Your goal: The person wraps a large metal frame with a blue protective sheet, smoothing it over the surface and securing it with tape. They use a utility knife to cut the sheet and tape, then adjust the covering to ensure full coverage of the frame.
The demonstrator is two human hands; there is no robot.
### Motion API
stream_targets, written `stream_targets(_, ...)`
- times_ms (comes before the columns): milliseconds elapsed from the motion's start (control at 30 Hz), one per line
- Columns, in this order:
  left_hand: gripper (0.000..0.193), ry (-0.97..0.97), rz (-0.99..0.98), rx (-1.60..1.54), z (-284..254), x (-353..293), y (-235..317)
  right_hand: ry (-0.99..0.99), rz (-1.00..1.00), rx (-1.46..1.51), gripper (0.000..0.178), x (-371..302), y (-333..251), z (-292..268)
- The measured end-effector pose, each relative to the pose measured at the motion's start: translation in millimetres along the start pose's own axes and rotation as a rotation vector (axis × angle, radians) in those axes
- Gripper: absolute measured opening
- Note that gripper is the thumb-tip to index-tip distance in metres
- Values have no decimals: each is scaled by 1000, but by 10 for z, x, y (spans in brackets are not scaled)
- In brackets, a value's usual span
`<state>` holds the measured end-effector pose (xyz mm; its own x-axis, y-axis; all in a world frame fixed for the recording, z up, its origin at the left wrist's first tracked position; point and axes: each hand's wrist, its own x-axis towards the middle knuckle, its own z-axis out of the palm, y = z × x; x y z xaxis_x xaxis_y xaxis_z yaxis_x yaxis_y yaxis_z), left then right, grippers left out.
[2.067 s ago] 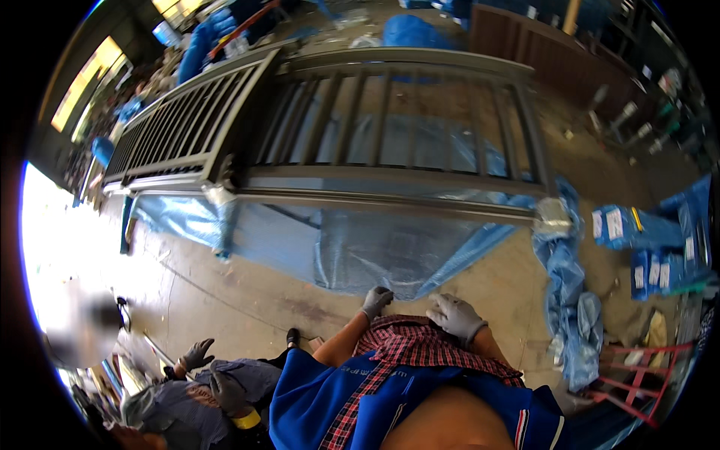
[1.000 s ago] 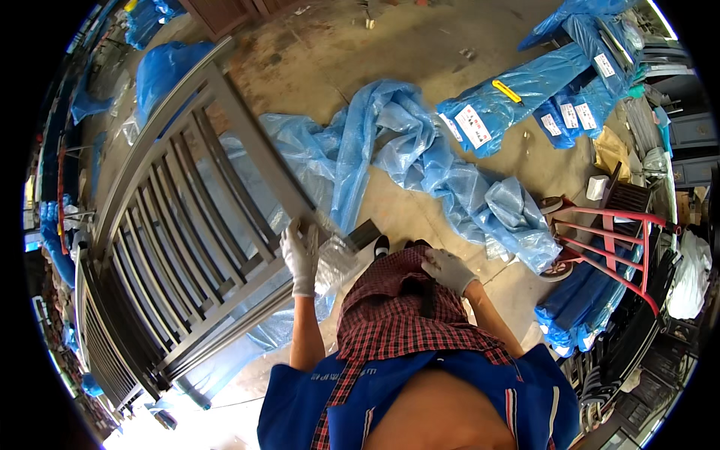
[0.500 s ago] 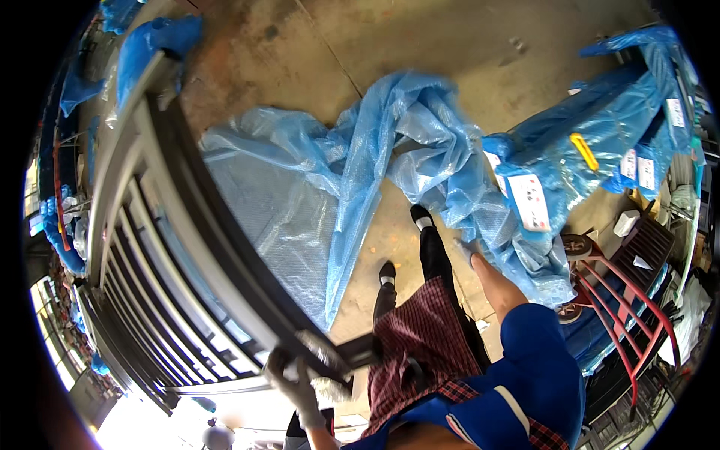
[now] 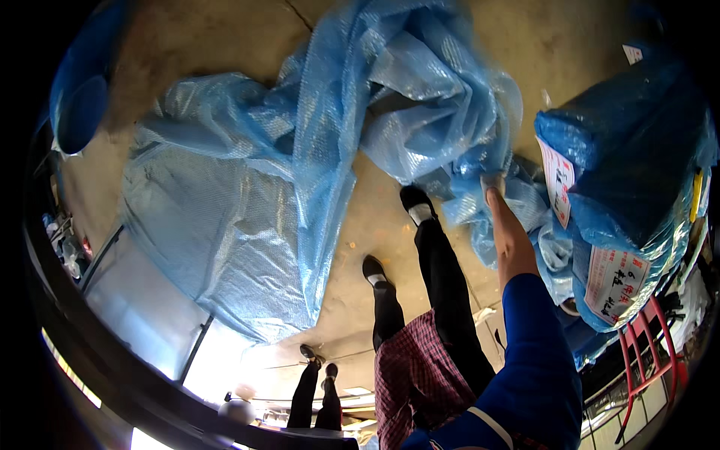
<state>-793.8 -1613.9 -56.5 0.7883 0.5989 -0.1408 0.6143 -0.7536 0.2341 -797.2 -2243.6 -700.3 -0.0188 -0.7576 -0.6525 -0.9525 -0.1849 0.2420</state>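
Reaching forward and down, my right hand is at the crumpled edge of a long sheet of blue bubble wrap. The hand looks small and partly blurred, so its fingers do not show clearly. The sheet lies bunched up at the far side and spreads flatter toward the left. Along the lower left rim runs a dark bar of a slatted metal frame, very close and cut off by the picture's edge. My left hand is out of view.
Blue-wrapped bundles with white labels stand at the right, a yellow cutter on them. Below is a red hand truck. Another person's legs show at the lower middle. A blue wrapped item is at upper left.
The view has come lower and closer to the floor. The dark frame has moved down toward the lower left rim, and my gloved left hand, earlier on it, has gone out of view.
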Motion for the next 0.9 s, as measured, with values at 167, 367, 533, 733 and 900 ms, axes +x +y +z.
stream_targets(167,80,26,89,82,-233,-78,130,-631,-206,1183,28,-1250,-310,423)
stream_targets(367,86,64,408,214,-711,-473,-39,-946,-910,877,20,-4107,-696,-1195)
stream_targets(533,135,-333,483,-17,-668,-690,1506,-1814,-756,963,38,-5817,-171,-2598)
stream_targets(733,65,-593,752,-590,-262,-545,2017,-2100,-1489,129,50,-7039,273,-4202)
stream_targets(900,52,-691,728,-1150,-1350,-303,2665,-1081,-1670,426,76,-7510,658,-5380)
